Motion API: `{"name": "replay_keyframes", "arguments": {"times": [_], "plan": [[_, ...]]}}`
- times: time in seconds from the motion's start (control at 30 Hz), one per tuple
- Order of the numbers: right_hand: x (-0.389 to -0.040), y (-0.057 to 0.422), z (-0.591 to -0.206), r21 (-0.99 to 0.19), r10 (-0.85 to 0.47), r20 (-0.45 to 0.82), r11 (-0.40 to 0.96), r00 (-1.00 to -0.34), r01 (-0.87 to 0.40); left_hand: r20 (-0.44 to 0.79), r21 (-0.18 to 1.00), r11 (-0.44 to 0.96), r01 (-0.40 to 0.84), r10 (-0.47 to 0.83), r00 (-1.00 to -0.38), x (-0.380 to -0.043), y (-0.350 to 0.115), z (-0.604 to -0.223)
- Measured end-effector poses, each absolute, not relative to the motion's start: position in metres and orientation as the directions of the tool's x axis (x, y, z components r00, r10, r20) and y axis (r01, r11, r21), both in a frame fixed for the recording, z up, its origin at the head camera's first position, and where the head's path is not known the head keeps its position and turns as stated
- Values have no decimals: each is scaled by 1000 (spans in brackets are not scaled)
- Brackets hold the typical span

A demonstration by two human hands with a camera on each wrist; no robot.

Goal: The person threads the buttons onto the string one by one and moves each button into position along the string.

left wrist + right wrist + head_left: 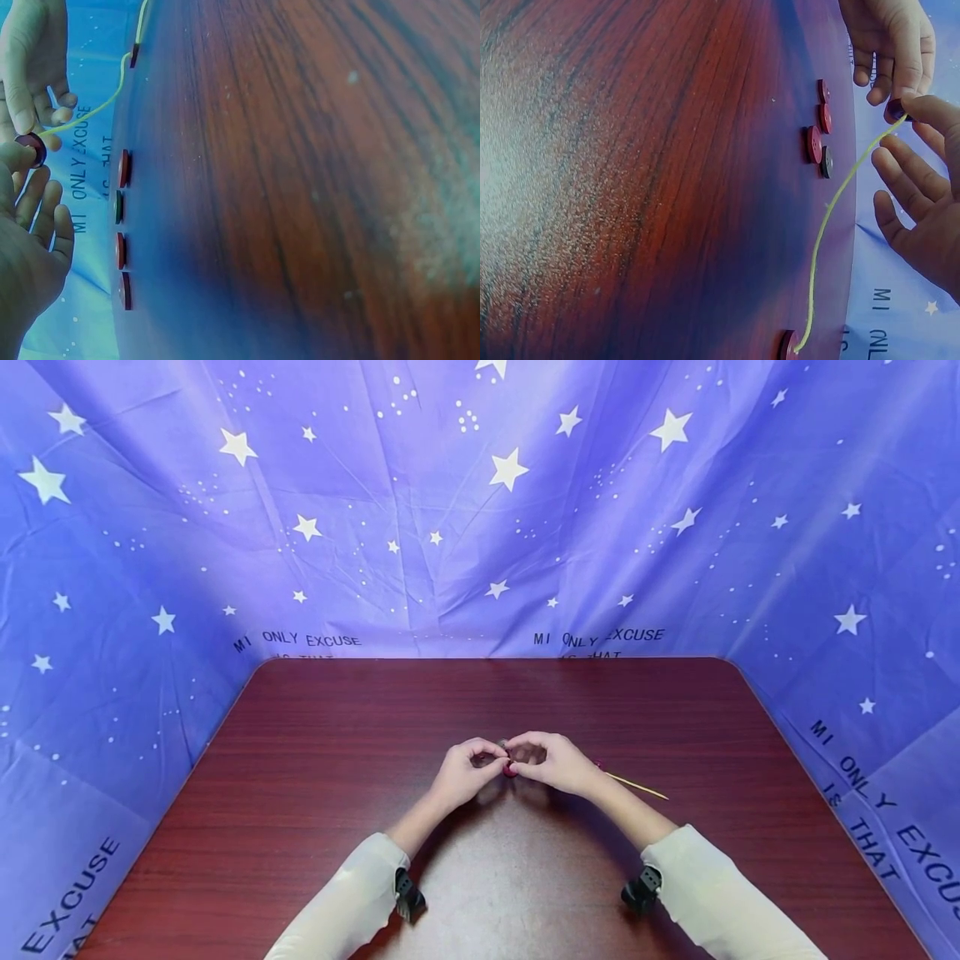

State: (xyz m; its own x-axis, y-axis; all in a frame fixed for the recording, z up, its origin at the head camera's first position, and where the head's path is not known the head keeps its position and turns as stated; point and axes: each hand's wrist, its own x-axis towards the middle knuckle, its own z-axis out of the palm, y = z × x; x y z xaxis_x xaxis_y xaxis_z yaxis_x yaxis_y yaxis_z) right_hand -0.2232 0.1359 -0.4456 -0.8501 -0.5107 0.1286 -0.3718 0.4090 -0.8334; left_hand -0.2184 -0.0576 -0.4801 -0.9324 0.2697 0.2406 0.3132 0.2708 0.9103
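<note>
Over the table, my two hands meet at a dark red button (510, 769). My left hand (463, 772) pinches the button at its edge with thumb and finger. From the other side my right hand (561, 763) holds the same button, its thumb over part of the face. A yellow cord (821, 217) runs from this button (895, 110) past the right fingers, down to another red button (787, 345) on the table. In the head view, the cord's far part (637, 786) shows beyond the right wrist. How the cord passes through the held button is hidden by fingers.
Several loose buttons lie on the table beyond the hands: red ones (814, 145) and a dark green-grey one (826, 163). The brown wooden table (337, 718) ends at a blue star-printed curtain (450, 568). Each wrist carries a black camera strap (408, 894).
</note>
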Motion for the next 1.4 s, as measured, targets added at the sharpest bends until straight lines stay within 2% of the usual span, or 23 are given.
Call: {"name": "replay_keyframes", "arguments": {"times": [0.33, 0.63, 1.0, 1.13, 1.4], "plan": [[-224, 140, -446, -780, -522, 172, 445, -836, -439, 253, 908, 252, 336, 311, -916, -217, -58, -479], [-224, 146, -451, -793, -494, 173, 443, -852, -418, 230, 909, 269, 318, 310, -922, -216, -59, -475], [-225, 152, -450, -787, -471, 153, 474, -869, -395, 240, 894, 300, 334, 309, -920, -197, -61, -442], [-225, 154, -449, -784, -468, 142, 485, -872, -388, 233, 894, 307, 326, 304, -924, -197, -61, -444], [-224, 160, -450, -780, -466, 127, 499, -875, -379, 240, 895, 302, 329, 296, -925, -214, -65, -479]]}}
